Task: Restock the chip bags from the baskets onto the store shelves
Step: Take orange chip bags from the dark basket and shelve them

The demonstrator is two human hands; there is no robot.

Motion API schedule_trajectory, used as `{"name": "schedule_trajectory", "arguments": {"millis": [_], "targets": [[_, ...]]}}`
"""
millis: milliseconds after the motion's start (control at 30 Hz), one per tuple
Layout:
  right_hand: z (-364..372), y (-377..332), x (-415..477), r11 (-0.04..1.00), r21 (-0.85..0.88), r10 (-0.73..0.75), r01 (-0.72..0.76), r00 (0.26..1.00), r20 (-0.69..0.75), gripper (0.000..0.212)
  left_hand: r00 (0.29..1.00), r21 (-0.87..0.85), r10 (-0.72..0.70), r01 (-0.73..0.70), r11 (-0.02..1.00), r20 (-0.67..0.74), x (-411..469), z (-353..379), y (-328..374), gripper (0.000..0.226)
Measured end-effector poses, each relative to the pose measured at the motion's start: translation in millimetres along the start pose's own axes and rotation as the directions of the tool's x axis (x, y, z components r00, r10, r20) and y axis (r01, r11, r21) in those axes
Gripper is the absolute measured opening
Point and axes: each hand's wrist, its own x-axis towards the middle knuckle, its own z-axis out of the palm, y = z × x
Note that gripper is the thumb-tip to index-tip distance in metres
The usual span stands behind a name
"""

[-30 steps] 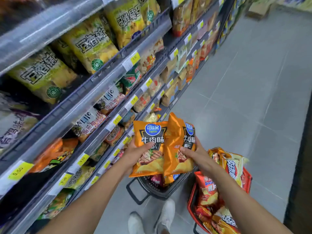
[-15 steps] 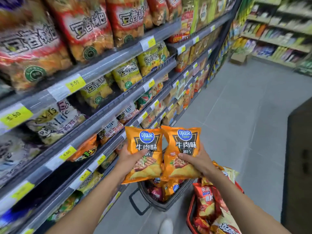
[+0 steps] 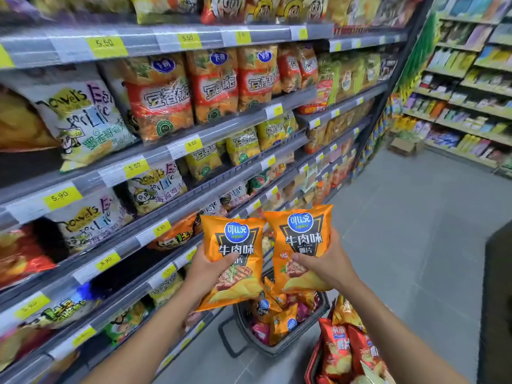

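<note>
I hold two orange beef-flavour chip bags upright, side by side, above the baskets. My left hand (image 3: 206, 268) grips the left orange bag (image 3: 234, 245) with the thumb across its front. My right hand (image 3: 325, 263) grips the right orange bag (image 3: 303, 236) the same way. Below them a black basket (image 3: 279, 347) on the floor holds more orange and pink bags. A red basket (image 3: 311, 364) at the lower right is piled with red chip bags (image 3: 336, 353). The store shelves (image 3: 177, 217) run along my left, with a dark gap (image 3: 133, 263) beside an orange bag lying on one shelf.
Shelf rows above carry white, red and yellow snack bags behind yellow price tags (image 3: 59, 196). Grey tiled floor (image 3: 401, 231) stretches ahead on the right. A cardboard box (image 3: 403, 146) sits at the aisle's far end before another shelving wall. A dark object (image 3: 498, 300) rises at the right edge.
My head has tilted up, bringing higher shelves into view. Both hands have raised the two orange bags and turned them upright with their fronts facing me.
</note>
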Motion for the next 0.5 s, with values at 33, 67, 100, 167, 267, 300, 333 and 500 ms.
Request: {"name": "schedule_trajectory", "arguments": {"millis": [33,67,100,167,267,300,333,500], "targets": [[-2,-3,-2,1.0,0.003,-0.012,0.012,1.0,0.013,0.122,1.0,-0.013,0.015,-0.016,1.0,-0.009,-7,-1,3,0.047],[-4,-6,-5,0.999,0.005,-0.032,0.031,0.999,0.032,0.122,0.999,-0.02,0.024,-0.025,0.999,-0.022,-16,-2,6,0.048],[-7,-10,-9,0.999,0.005,-0.046,0.046,0.997,0.055,0.123,0.998,-0.033,0.037,-0.039,0.999,-0.045,-26,-4,8,0.05],[-10,-19,-18,0.997,-0.004,-0.078,0.079,0.994,0.082,0.128,0.993,-0.044,0.042,-0.046,0.998,-0.107,-48,-7,14,0.056],[-13,-33,-35,0.991,-0.024,-0.129,0.133,0.983,0.127,0.13,0.98,-0.068,0.055,-0.069,0.995,-0.19,-85,-13,20,0.061],[-12,-38,-40,0.988,-0.026,-0.145,0.15,0.978,0.149,0.127,0.974,-0.08,0.061,-0.08,0.994,-0.218,-98,-15,21,0.059],[-11,-44,-46,0.985,-0.033,-0.159,0.167,0.974,0.163,0.124,0.967,-0.09,0.061,-0.086,0.992,-0.246,-110,-20,20,0.055],[7,-79,-83,0.959,-0.038,-0.26,0.281,0.925,0.277,0.139,0.915,-0.088,0.083,-0.128,0.988,-0.395,-182,-49,22,0.047]]}}
